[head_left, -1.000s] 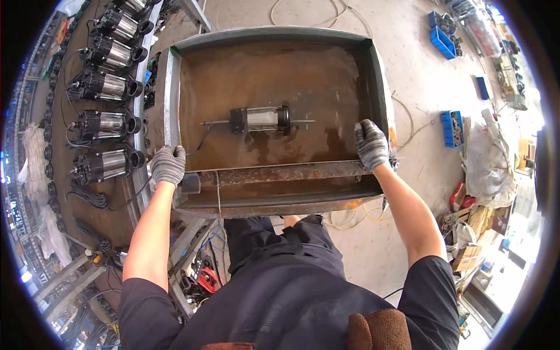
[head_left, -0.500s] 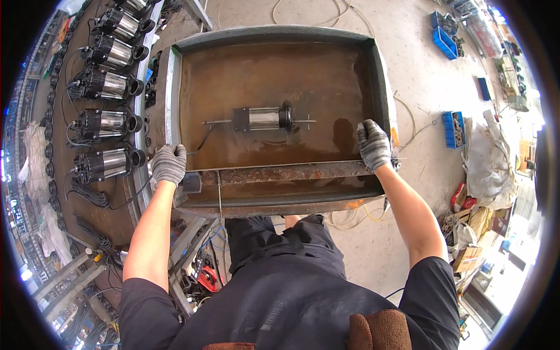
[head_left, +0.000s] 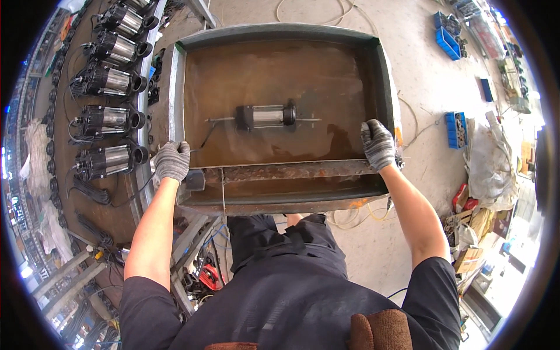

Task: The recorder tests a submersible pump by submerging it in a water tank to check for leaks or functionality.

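A metal tank (head_left: 174, 87) of brownish water stands in front of me. My left hand (head_left: 172, 161), in a grey knitted glove, is closed over its left rim near the front corner. My right hand (head_left: 378, 144), gloved alike, has its fingers curled over the right rim. A submersible pump (head_left: 266, 116) with a steel body and black ends lies on its side in the water between my hands, touched by neither. Its dark cable runs toward my left hand. Crossing the tank on my side is a rusty bar (head_left: 297, 170), with a dark block (head_left: 195, 179) by its left end.
Several similar pumps (head_left: 108, 121) stand in a row on the bench to the left, with coiled cables beside them. Blue bins (head_left: 455, 129) with small parts sit on the floor at right. A pale hose (head_left: 415, 116) lies beyond the tank's right side.
Both hands keep their places on the rims. The whole scene has shifted slightly to the right in view, and the dark reflection on the water has changed shape.
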The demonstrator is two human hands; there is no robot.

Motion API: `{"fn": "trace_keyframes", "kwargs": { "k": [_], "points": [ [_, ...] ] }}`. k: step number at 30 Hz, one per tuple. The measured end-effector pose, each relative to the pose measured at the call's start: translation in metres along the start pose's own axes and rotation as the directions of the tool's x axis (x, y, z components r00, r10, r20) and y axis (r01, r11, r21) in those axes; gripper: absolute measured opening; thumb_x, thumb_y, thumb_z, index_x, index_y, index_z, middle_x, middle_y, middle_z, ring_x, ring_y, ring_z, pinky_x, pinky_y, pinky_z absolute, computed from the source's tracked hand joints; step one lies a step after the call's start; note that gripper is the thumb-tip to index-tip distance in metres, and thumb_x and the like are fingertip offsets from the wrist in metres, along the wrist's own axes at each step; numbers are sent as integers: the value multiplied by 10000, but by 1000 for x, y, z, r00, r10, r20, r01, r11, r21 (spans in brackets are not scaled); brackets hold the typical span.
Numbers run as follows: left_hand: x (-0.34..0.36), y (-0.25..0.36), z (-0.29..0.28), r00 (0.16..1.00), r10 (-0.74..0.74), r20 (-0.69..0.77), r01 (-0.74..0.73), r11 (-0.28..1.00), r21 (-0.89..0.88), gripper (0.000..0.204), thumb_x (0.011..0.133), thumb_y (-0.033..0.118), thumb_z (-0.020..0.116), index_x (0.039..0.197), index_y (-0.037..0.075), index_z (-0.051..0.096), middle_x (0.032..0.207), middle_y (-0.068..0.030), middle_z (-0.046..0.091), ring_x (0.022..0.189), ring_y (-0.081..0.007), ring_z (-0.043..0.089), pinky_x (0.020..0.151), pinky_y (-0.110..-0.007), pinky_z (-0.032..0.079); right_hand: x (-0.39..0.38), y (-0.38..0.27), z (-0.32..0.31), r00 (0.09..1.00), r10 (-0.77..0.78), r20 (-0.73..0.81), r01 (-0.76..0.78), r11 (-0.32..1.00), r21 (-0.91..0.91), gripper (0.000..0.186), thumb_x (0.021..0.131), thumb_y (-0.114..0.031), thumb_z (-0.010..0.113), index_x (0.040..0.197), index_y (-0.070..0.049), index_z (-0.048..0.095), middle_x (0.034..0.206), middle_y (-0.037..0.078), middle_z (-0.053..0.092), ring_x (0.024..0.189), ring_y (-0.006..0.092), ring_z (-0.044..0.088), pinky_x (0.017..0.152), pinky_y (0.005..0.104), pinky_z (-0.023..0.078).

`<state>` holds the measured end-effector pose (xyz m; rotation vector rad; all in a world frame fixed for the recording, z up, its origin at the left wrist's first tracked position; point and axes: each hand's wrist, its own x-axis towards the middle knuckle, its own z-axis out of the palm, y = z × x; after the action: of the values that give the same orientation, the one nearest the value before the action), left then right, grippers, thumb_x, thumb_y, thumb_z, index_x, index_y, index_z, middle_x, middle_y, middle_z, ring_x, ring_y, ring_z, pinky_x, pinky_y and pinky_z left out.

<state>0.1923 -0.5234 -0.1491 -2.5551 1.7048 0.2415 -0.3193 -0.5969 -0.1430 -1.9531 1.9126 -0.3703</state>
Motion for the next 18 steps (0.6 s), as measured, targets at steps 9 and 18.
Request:
{"fn": "trace_keyframes", "kwargs": {
  "k": [9, 18],
  "points": [
    [-2, 7, -10, 1000, 1, 0, -1, 1000, -14, 400, 914, 388, 522, 888, 41, 720, 933, -198, 682, 875, -404, 647, 900, -463, 487, -1, 2, 5, 996, -32, -80, 29, 999, -40, 208, 961, -243, 549, 946, -54, 633, 906, 200, 651, 853, 423, 614, 755, 468, 502],
    [-3, 9, -16, 998, -41, 53, 42, 999, -22, 379, 910, 391, 530, 939, 67, 725, 988, -195, 680, 899, -389, 651, 818, -477, 512, -9, 0, -3, 993, -120, 3, 120, 985, -126, 212, 975, -256, 535, 995, -58, 609, 941, 188, 643, 856, 412, 626, 750, 467, 509]
  ]
}}
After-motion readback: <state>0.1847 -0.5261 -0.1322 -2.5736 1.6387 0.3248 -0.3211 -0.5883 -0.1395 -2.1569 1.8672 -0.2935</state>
